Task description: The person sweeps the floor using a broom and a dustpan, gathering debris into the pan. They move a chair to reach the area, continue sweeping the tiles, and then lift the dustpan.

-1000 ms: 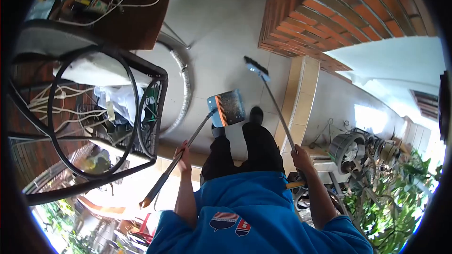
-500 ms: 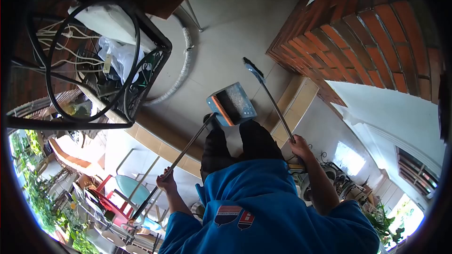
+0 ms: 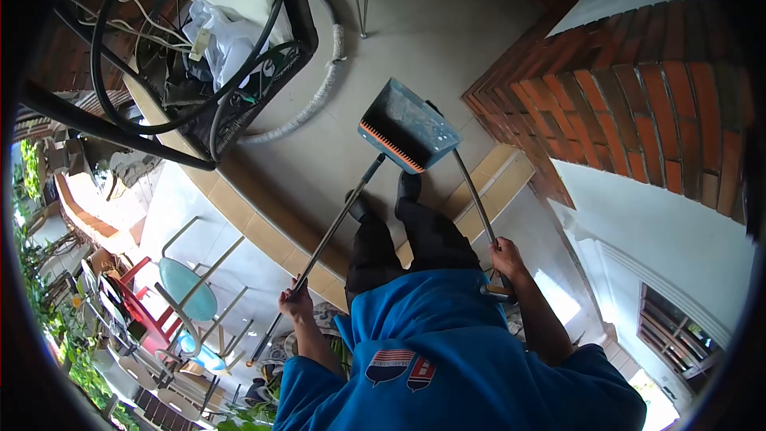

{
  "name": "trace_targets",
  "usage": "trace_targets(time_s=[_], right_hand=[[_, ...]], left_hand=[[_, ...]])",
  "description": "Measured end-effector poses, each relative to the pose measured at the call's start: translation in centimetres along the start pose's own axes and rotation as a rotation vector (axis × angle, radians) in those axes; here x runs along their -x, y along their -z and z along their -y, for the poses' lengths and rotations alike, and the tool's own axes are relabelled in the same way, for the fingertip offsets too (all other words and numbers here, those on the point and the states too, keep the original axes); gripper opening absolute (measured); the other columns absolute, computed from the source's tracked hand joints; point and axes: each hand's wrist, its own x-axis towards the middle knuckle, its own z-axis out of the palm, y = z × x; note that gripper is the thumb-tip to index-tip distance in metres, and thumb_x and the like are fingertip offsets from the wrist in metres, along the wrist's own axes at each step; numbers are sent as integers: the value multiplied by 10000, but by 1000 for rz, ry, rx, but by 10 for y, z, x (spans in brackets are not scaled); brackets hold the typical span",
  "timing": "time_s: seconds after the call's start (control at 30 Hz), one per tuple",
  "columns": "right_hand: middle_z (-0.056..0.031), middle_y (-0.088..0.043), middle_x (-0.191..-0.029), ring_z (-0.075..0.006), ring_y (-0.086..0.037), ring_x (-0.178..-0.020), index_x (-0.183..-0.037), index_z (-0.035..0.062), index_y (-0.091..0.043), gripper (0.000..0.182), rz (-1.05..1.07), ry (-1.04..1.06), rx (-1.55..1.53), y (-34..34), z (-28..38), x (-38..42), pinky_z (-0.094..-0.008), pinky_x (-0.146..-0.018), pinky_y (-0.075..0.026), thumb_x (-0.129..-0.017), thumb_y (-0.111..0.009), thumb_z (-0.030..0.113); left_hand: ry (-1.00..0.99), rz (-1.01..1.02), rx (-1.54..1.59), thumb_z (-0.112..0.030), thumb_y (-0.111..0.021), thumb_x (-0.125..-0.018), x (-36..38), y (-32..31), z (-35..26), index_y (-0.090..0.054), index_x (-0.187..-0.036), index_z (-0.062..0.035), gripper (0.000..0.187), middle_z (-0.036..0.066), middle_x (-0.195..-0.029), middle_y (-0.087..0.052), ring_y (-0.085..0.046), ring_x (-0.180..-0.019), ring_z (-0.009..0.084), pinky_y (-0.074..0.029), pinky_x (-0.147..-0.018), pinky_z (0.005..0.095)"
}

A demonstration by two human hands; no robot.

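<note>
My left hand (image 3: 296, 302) is closed around a long dark pole (image 3: 339, 221) that runs up to the dustpan (image 3: 435, 132). The grey-blue dustpan has a row of orange teeth (image 3: 391, 146) along one edge and is tilted, with its hollow showing. Closed on a second pole (image 3: 476, 201) is my right hand (image 3: 506, 258). That pole's upper end passes behind the dustpan, where a small dark part of the brush head (image 3: 433, 107) shows; the rest is hidden. My shoes are just below the dustpan.
A low tiled ledge (image 3: 263, 227) curves behind my feet. Brick wall (image 3: 606, 104) rises at right. A black rack (image 3: 295, 48) with cables and plastic bags stands upper left, near a pale hose (image 3: 323, 92) on the floor. Chairs (image 3: 187, 289) stand lower left.
The dustpan has tilted up and moved slightly up and right. The brush head, in full view before, is now mostly behind it. My feet have moved, and the whole view has shifted.
</note>
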Motion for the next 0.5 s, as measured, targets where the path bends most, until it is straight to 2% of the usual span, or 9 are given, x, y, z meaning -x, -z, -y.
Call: trace_targets(time_s=[0.17,0.27,0.3,0.37,0.43,0.47,0.5], right_hand=[[-68,-476,-536,-166,-517,-394,-797,29,-473,165,-7,0,-100,-3,7,1,-324,-350,-442,-908,-485,151],[-70,-468,-541,-174,-519,-399,-801,26,-459,138,-56,88,-75,-5,15,-9,-322,-347,-440,-896,-487,121],[-97,-500,-574,-201,-548,-421,-808,27,-455,135,-85,129,-18,-3,22,-15,-340,-364,-452,-892,-489,128],[-150,-565,-639,-256,-605,-465,-824,30,-446,135,-138,208,99,4,45,-35,-377,-399,-477,-883,-493,143],[-94,-494,-558,-203,-550,-415,-824,30,-454,104,-206,276,84,11,72,-73,-351,-395,-465,-884,-488,108],[-97,-516,-568,-212,-567,-425,-835,34,-457,106,-173,210,72,18,96,-93,-356,-417,-474,-886,-489,120],[-100,-539,-578,-221,-584,-435,-845,37,-459,109,-136,140,62,29,119,-114,-361,-438,-482,-888,-490,132]], left_hand=[[-53,57,7,-244,-413,-801,-26,7,1,-480,-592,-38,301,314,-933,-600,-583,-920,500,-464,-860,625],[-105,38,-17,-242,-406,-794,-28,-17,16,-477,-596,-47,287,305,-910,-608,-595,-919,473,-491,-834,599],[-110,34,-17,-243,-403,-797,-32,-24,24,-476,-589,-49,294,300,-900,-612,-600,-914,463,-500,-828,588],[-138,-4,-13,-237,-398,-810,-24,-57,45,-467,-577,-56,303,267,-838,-629,-621,-868,416,-532,-809,537],[-211,-48,-41,-227,-390,-822,-39,-69,67,-460,-582,-58,302,245,-793,-629,-623,-828,400,-537,-810,527],[-249,-69,-56,-223,-386,-828,-48,-76,77,-456,-584,-58,302,234,-771,-629,-624,-808,392,-540,-811,521],[-257,-45,-43,-218,-390,-858,-46,-85,87,-456,-590,-60,318,193,-708,-610,-621,-758,348,-552,-794,478]])
